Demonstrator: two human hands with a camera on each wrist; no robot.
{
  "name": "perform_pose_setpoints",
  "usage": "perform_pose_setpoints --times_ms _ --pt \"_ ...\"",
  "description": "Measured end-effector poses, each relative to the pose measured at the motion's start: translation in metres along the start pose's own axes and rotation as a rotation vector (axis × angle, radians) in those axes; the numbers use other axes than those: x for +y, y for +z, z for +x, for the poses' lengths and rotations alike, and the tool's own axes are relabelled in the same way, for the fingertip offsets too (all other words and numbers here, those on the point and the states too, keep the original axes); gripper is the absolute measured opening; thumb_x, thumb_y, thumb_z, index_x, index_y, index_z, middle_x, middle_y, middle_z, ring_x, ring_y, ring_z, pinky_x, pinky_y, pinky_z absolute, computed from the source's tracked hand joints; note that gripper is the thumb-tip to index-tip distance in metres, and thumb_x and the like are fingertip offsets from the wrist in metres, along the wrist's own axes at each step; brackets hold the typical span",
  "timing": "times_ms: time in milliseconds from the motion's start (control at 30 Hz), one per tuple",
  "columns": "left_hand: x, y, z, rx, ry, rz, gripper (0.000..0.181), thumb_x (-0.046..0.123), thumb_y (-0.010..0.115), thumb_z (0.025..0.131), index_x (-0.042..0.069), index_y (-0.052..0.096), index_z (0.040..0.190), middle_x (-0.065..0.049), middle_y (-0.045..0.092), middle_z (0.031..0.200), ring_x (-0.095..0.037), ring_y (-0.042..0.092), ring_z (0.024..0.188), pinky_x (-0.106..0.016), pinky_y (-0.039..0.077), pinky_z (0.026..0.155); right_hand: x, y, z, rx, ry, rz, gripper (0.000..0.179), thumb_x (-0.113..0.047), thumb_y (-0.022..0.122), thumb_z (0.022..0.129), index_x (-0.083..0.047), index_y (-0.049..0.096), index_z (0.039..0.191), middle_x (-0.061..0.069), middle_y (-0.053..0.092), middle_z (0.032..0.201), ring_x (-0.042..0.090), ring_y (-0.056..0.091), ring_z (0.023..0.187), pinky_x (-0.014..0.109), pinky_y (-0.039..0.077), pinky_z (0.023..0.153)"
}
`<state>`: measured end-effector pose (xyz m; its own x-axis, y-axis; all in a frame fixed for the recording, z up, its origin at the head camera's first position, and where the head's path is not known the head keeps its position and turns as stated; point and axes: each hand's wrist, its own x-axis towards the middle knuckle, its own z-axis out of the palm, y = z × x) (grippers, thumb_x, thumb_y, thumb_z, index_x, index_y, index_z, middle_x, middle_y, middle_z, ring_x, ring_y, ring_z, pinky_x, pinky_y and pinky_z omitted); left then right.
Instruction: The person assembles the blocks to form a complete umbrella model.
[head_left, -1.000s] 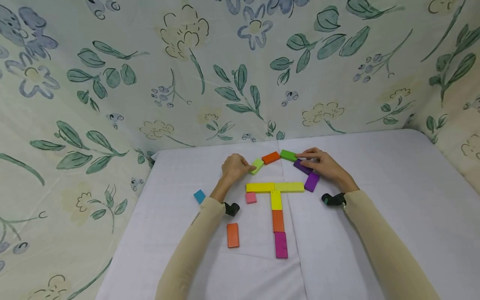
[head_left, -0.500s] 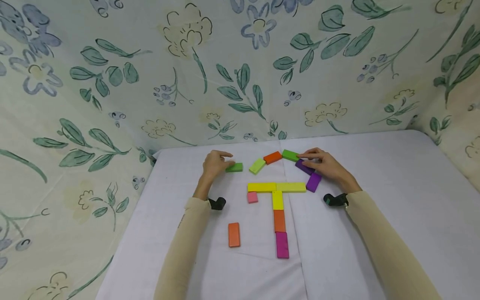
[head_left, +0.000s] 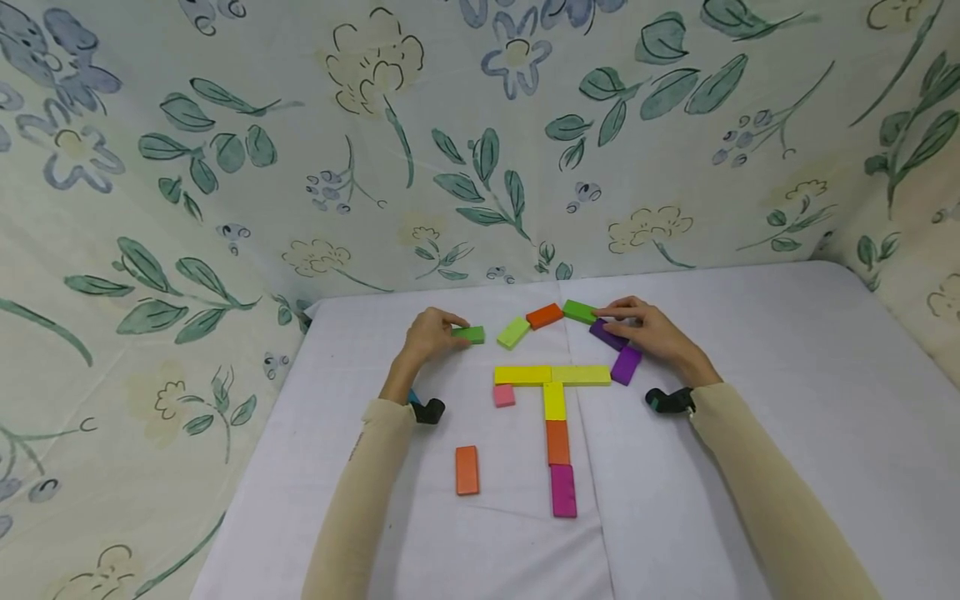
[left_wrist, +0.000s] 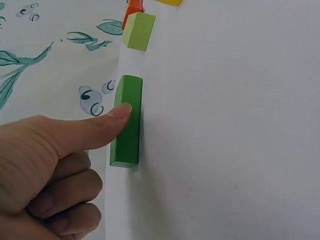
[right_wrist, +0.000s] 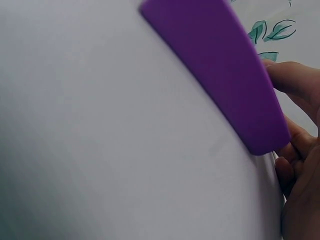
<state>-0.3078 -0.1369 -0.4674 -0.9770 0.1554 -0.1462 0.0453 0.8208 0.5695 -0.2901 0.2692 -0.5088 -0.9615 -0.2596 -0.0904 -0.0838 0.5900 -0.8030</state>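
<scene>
Left hand point(head_left: 435, 335) pinches green rectangular block point(head_left: 470, 335); multicoloured block arc point(head_left: 544, 317) looks laid right, unfinished left; right hand point(head_left: 654, 332) at dark-purple rectangular block point(head_left: 606, 335), grip unclear.

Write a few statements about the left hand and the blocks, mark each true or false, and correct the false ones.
1. The left hand's grip is on a green block. True.
2. The held block touches its neighbour. False: a gap separates it from the lime block.
3. Yellow blocks form the bar of a T shape. True.
4. The T shape's near end is white. False: it is a magenta block.
5. A pink block lies left of the T shape's stem. True.
</scene>
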Motion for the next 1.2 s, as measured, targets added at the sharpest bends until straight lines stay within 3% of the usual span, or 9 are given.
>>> perform_pose_setpoints --times_ms 100,200,467,633,733,833,933,1067,1200 --pt "0.001 0.003 -0.003 0.043 0.005 0.009 0.033 0.026 0.087 0.085 0.011 0.08 0.113 -0.007 0.067 0.093 -0.022 0.058 0.094 -0.037 0.048 0.085 -0.001 0.0 0.0 0.001 0.001 0.003 0.044 -0.032 0.062 0.105 -0.012 0.063 0.143 0.02 0.042 0.153 0.044 0.031 0.145 0.069 0.02 0.121" --pt "0.004 0.007 -0.007 0.06 0.0 0.026 0.035 0.03 0.086 0.084 0.008 0.079 0.111 -0.012 0.073 0.115 -0.027 0.063 0.104 -0.044 0.053 0.093 -0.001 0.0 -0.001 0.004 0.007 0.006 0.043 -0.032 0.062 0.105 -0.012 0.063 0.143 0.019 0.042 0.153 0.044 0.031 0.145 0.069 0.02 0.121" --pt "0.014 0.019 -0.029 0.103 -0.022 0.04 0.039 0.034 0.087 0.083 0.004 0.079 0.106 -0.009 0.074 0.094 -0.021 0.063 0.084 -0.032 0.049 0.072 0.0 -0.001 -0.001 0.005 0.004 0.006 0.043 -0.031 0.062 0.105 -0.011 0.063 0.143 0.019 0.042 0.152 0.044 0.031 0.145 0.069 0.02 0.121" --pt "0.021 0.024 -0.041 0.112 -0.034 0.051 0.038 0.035 0.086 0.083 0.005 0.078 0.104 -0.008 0.073 0.091 -0.021 0.062 0.08 -0.031 0.047 0.07 0.0 -0.001 -0.001 0.007 0.019 0.004 0.044 -0.032 0.062 0.105 -0.013 0.063 0.143 0.019 0.041 0.153 0.044 0.031 0.145 0.069 0.02 0.121" --pt "0.017 0.024 -0.043 0.088 0.006 0.06 0.038 0.037 0.086 0.084 0.007 0.078 0.106 -0.005 0.069 0.082 -0.016 0.058 0.073 -0.027 0.044 0.064 0.001 0.0 -0.001 0.008 0.018 0.0 0.044 -0.033 0.062 0.105 -0.013 0.063 0.144 0.019 0.041 0.153 0.044 0.031 0.146 0.069 0.02 0.121" --pt "0.007 0.018 -0.039 0.004 0.093 0.023 0.04 0.037 0.084 0.087 0.011 0.077 0.115 0.002 0.053 0.065 -0.012 0.044 0.06 -0.023 0.034 0.054 0.002 0.001 0.0 0.009 0.013 -0.004 0.044 -0.034 0.062 0.105 -0.013 0.063 0.143 0.019 0.042 0.153 0.043 0.031 0.145 0.069 0.02 0.121" --pt "-0.002 0.008 -0.031 -0.155 0.201 -0.038 0.046 0.031 0.082 0.09 0.017 0.071 0.133 0.005 0.037 0.058 -0.011 0.033 0.054 -0.024 0.027 0.052 0.002 0.001 0.001 0.011 0.01 -0.009 0.044 -0.034 0.062 0.105 -0.013 0.063 0.143 0.018 0.042 0.153 0.043 0.031 0.145 0.069 0.02 0.121" --pt "-0.005 -0.009 -0.02 -0.382 0.309 -0.069 0.065 0.014 0.083 0.088 0.021 0.059 0.148 0.004 0.035 0.06 -0.013 0.035 0.058 -0.026 0.031 0.061 0.002 0.001 0.001 0.012 0.008 -0.009 0.043 -0.033 0.062 0.105 -0.013 0.063 0.143 0.018 0.042 0.152 0.043 0.032 0.145 0.068 0.02 0.121" --pt "-0.004 -0.02 -0.011 -0.513 0.351 -0.05 0.069 0.003 0.082 0.085 0.018 0.059 0.148 0.003 0.035 0.063 -0.014 0.037 0.065 -0.029 0.035 0.07 0.002 0.001 0.0 0.011 0.005 -0.007 0.043 -0.032 0.062 0.105 -0.012 0.064 0.143 0.019 0.042 0.152 0.043 0.032 0.145 0.069 0.02 0.121"
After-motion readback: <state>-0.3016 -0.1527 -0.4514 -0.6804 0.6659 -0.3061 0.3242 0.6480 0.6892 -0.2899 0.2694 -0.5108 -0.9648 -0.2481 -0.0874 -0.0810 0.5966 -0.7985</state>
